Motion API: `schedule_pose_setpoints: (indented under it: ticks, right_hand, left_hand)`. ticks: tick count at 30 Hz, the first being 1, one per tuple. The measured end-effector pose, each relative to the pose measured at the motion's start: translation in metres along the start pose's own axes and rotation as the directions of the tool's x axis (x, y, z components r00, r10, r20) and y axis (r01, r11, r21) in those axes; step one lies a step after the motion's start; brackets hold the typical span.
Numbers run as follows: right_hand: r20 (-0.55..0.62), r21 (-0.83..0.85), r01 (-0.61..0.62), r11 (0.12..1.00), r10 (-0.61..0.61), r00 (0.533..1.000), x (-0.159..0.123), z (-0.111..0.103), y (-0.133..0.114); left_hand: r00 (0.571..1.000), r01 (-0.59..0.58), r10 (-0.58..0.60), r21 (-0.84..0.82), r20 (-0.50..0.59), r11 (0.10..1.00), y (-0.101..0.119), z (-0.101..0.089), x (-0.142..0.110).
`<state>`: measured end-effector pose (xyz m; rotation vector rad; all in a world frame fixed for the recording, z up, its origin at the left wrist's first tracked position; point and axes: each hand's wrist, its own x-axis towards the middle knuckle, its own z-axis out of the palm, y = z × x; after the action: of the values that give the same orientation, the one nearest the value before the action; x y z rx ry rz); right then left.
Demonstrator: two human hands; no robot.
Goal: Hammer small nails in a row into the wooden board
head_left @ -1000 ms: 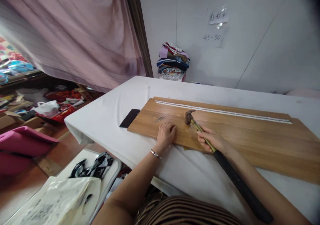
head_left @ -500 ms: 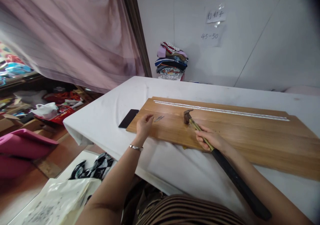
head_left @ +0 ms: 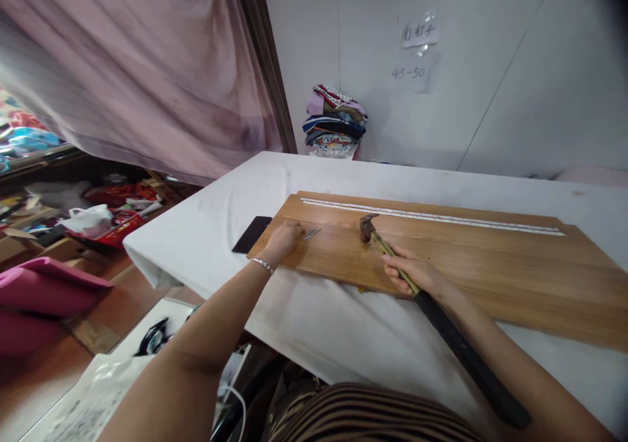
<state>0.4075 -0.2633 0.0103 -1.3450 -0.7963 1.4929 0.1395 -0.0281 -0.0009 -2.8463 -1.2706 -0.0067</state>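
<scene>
My right hand (head_left: 409, 269) is wrapped round a claw hammer (head_left: 407, 280), gripping it partway along the handle. The rusty head is low over the wooden board (head_left: 490, 265), and the long black grip runs back under my forearm. At the board's left end, my left hand (head_left: 286, 239) is palm down with its fingers curled together. Anything in those fingers is hidden. Just right of the fingertips lies a small bunch of nails (head_left: 312, 234) on the board.
Two white measuring strips (head_left: 432, 217) run along the board's far edge. A flat black object (head_left: 252, 234) lies left of the board on the white-covered table (head_left: 210, 233). Folded clothes (head_left: 334, 125) are stacked by the wall. A pink curtain (head_left: 171, 69) hangs at left.
My left hand has turned palm down and its wrist has shifted left, with the fingertips staying beside the nails. My right hand and the hammer have barely moved.
</scene>
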Motion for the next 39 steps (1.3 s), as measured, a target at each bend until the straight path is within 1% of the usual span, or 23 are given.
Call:
schedule_pose_setpoints:
  ticks: [3, 7, 10, 17, 21, 24, 30, 31, 33, 34, 35, 37, 39]
  right_hand:
    - [-0.006, -0.002, -0.005, 1.000, 0.005, 1.000, 0.000, 0.001, -0.002]
    - [-0.013, 0.004, -0.036, 0.999, 0.036, 0.999, 0.001, 0.003, -0.003]
    - [-0.023, 0.007, -0.042, 0.999, 0.042, 0.999, -0.001, 0.003, -0.006]
    - [-0.050, -0.023, 0.043, 0.999, -0.044, 0.998, -0.009, -0.005, -0.019]
    - [-0.089, -0.039, 0.053, 0.998, -0.057, 0.994, -0.011, -0.007, -0.025]
    - [-0.092, -0.045, 0.069, 0.997, -0.073, 0.993, -0.012, -0.007, -0.027]
    - [-0.044, -0.025, 0.066, 0.998, -0.067, 0.997, -0.018, -0.002, -0.033]
    - [-0.041, -0.019, 0.069, 0.997, -0.069, 0.997, -0.018, -0.002, -0.033]
    - [-0.037, -0.010, 0.078, 0.997, -0.078, 0.996, -0.019, -0.003, -0.033]
    - [-0.034, -0.008, 0.081, 0.997, -0.082, 0.996, -0.019, -0.004, -0.033]
    - [-0.033, -0.006, 0.085, 0.996, -0.085, 0.996, -0.018, -0.005, -0.033]
    - [-0.032, 0.002, 0.090, 0.996, -0.090, 0.995, -0.018, -0.007, -0.032]
    - [-0.038, 0.012, 0.097, 0.995, -0.097, 0.995, -0.018, -0.008, -0.032]
  left_hand:
    - [0.999, -0.011, 0.008, 0.053, 0.045, 0.999, 0.000, -0.005, 0.003]
    - [0.997, -0.003, -0.002, 0.066, 0.083, 0.998, -0.001, -0.008, 0.010]
    - [0.994, 0.024, -0.031, 0.069, 0.104, 0.997, -0.001, -0.009, 0.015]
    - [0.986, 0.094, -0.094, 0.007, 0.137, 0.996, -0.005, -0.019, 0.015]
    - [0.977, 0.152, -0.145, -0.036, 0.154, 0.988, -0.005, -0.022, 0.013]
    - [0.972, 0.193, -0.182, -0.061, 0.150, 0.979, -0.003, -0.022, 0.011]
    - [0.964, 0.257, -0.245, -0.128, 0.102, 0.958, -0.002, -0.028, 0.005]
    - [0.964, 0.261, -0.249, -0.145, 0.094, 0.954, 0.000, -0.029, 0.005]
    - [0.966, 0.258, -0.250, -0.235, 0.066, 0.937, 0.007, -0.030, 0.007]
    - [0.968, 0.248, -0.246, -0.337, 0.050, 0.908, 0.014, -0.029, 0.009]
    - [0.967, 0.231, -0.254, -0.464, 0.013, 0.855, 0.024, -0.028, 0.011]
    - [0.976, 0.164, -0.216, -0.686, 0.011, 0.709, 0.048, -0.022, 0.018]
    - [0.984, 0.123, -0.174, -0.826, 0.030, 0.550, 0.075, -0.013, 0.025]
